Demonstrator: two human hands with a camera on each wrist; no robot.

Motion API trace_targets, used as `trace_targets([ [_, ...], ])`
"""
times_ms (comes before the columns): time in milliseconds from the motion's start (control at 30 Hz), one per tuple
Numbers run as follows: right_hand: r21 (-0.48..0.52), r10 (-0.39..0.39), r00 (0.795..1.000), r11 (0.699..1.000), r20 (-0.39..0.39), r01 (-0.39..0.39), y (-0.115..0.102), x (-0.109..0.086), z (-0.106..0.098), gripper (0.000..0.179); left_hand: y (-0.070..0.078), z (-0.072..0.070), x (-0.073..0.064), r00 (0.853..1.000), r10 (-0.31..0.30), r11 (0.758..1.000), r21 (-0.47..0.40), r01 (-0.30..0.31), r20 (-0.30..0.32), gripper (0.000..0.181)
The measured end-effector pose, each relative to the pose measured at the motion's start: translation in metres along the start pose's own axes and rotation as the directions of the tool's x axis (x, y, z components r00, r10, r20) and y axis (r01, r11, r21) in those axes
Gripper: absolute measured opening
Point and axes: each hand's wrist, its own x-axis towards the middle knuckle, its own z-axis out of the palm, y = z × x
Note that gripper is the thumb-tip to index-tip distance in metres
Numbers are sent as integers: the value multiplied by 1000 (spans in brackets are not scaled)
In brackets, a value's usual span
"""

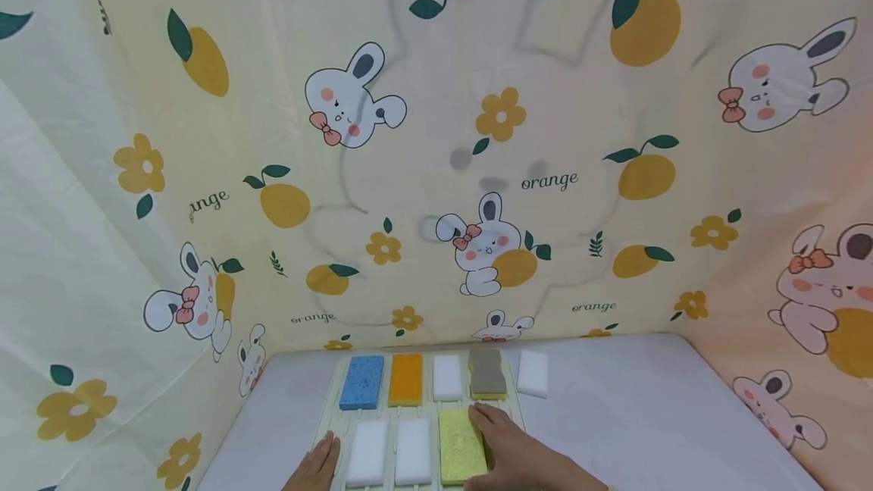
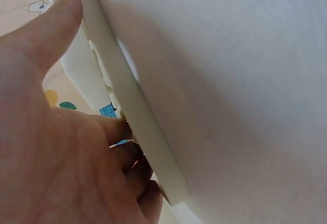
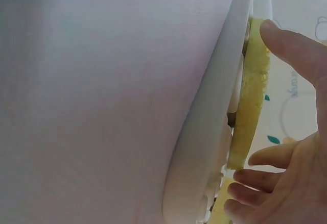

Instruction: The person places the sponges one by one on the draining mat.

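A cream tray [image 1: 344, 424] with two rows of compartments holds rectangular sponges. At its left edge, my left hand [image 1: 315, 464] rests with fairly straight fingers touching the rim [image 2: 135, 117], beside a white sponge [image 1: 367, 453]. My right hand [image 1: 508, 449] spans the yellow sponge [image 1: 460, 445] at the front right, its thumb [image 3: 283, 43] at one end and fingertips at the other, pinching it lengthwise. Between them is a second white sponge [image 1: 413, 451]. The back row has a blue sponge [image 1: 361, 383], an orange sponge [image 1: 405, 379], a white sponge [image 1: 447, 377] and a grey-topped sponge [image 1: 487, 374].
Another white sponge [image 1: 533, 373] lies on the white table [image 1: 634, 415], just right of the tray's back corner. A curtain [image 1: 423, 173] printed with rabbits and oranges hangs behind the table and along both sides.
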Motion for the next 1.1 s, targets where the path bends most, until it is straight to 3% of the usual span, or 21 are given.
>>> trace_targets([
  [100,-16,-14,1000,1000,-19,13,0,-1,-1,121,-1,0,0,1000,12,1000,1,-12,-4,108],
  [300,-66,-41,996,997,-81,35,4,-4,-4,119,0,1,1,1000,-19,1000,12,19,2,112],
  [533,-92,-126,971,990,-202,109,9,-10,-15,107,-1,2,0,1000,3,1000,2,-3,-21,108],
  [1100,5,3,974,1000,-227,-2,31,-17,-41,101,1,-2,1,1000,-21,1000,-4,21,19,111],
])
